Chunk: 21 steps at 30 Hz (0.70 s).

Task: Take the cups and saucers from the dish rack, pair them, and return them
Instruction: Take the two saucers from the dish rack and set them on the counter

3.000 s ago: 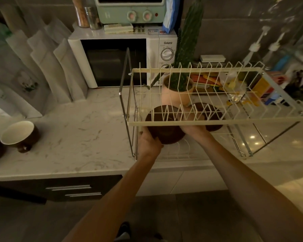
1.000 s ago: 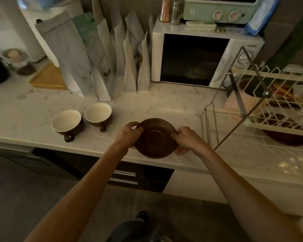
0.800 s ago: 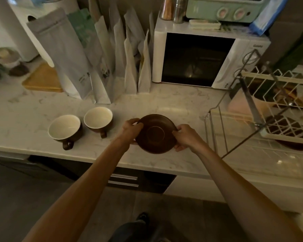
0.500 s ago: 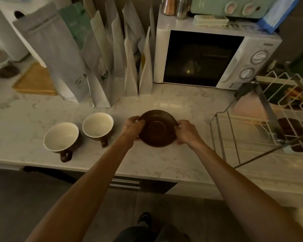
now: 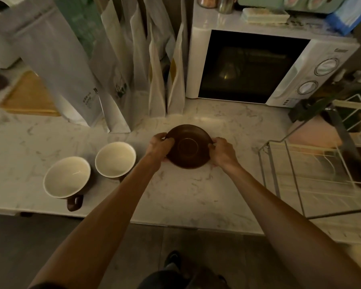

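Note:
A dark brown saucer (image 5: 189, 146) is held low over the marble counter (image 5: 196, 195), right side up. My left hand (image 5: 159, 146) grips its left rim and my right hand (image 5: 222, 152) grips its right rim. Whether the saucer touches the counter I cannot tell. Two brown cups with cream insides stand to the left: one cup (image 5: 115, 159) close to my left hand, the other cup (image 5: 67, 180) nearer the counter's front edge, its handle toward me. The wire dish rack (image 5: 313, 163) stands at the right edge of view.
A white microwave (image 5: 258, 65) stands at the back right. Several tall paper bags (image 5: 121, 65) stand in a row at the back left. A wooden board (image 5: 27, 94) lies far left. A pink pot (image 5: 315, 132) sits behind the rack.
The saucer came out of the rack in both hands and travelled left over the counter. In the last half second it moved a little further from me and lower, beside the cups.

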### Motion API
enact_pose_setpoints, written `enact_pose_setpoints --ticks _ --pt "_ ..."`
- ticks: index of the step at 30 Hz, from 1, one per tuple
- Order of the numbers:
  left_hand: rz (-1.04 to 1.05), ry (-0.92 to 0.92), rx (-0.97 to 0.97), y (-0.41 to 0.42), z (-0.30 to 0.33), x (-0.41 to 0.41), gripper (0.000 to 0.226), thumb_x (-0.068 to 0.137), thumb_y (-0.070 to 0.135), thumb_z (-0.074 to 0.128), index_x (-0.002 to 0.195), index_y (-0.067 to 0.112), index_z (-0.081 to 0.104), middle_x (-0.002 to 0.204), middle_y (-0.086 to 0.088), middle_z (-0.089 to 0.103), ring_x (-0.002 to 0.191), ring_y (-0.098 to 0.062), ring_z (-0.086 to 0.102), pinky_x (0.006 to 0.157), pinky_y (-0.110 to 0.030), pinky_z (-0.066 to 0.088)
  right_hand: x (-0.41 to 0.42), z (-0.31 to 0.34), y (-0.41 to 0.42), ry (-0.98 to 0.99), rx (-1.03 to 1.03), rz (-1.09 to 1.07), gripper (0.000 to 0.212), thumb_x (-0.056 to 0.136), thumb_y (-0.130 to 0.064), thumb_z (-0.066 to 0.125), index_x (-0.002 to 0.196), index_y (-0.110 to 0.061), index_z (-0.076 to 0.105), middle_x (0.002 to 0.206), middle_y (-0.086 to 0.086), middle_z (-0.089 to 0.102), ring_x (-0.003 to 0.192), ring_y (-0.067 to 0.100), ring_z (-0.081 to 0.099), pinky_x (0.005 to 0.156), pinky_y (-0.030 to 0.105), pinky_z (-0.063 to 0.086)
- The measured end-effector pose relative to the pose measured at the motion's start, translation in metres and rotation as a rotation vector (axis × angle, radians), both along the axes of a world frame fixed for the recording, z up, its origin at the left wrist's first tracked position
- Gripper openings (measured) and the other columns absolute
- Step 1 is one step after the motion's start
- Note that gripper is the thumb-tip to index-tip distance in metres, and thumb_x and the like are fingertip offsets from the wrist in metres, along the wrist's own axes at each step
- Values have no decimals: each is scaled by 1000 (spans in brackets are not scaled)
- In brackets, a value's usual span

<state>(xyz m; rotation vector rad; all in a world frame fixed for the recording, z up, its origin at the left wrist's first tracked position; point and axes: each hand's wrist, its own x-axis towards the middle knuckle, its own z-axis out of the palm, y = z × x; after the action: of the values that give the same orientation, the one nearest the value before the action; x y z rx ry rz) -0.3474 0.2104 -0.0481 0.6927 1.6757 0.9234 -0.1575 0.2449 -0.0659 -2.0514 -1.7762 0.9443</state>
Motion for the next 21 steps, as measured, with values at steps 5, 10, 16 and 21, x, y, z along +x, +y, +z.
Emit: enact_pose_setpoints --ticks 5,10,16,21 --pt "5 -13 1 8 -4 -1 48 88 18 56 136 16 48 112 -6 58 91 -17 55 70 -31 51 -2 -3 6 -1 5 -7 36 99 -25 47 132 -12 54 123 16 65 97 38 68 88 49 55" --pt "-6 -10 -5 11 -9 -2 47 89 18 56 135 17 48 112 -5 58 89 -16 54 72 -32 52 -1 -4 7 5 -5 -15 36 99 -25 47 132 -11 54 124 16 64 98 37 67 88 49 55" --pt "1 23 -2 12 -16 1 43 87 16 55 130 18 54 102 -4 61 89 -20 58 79 -38 57 1 -6 7 19 -19 -14 37 100 -26 47 134 -13 53 126 14 63 99 36 67 87 49 55" --pt "-8 24 -1 14 -18 3 47 87 17 55 134 15 51 102 -2 59 90 -19 57 80 -38 56 4 -7 8 6 -16 -12 37 99 -26 47 134 -14 54 125 15 64 98 37 68 86 50 56"
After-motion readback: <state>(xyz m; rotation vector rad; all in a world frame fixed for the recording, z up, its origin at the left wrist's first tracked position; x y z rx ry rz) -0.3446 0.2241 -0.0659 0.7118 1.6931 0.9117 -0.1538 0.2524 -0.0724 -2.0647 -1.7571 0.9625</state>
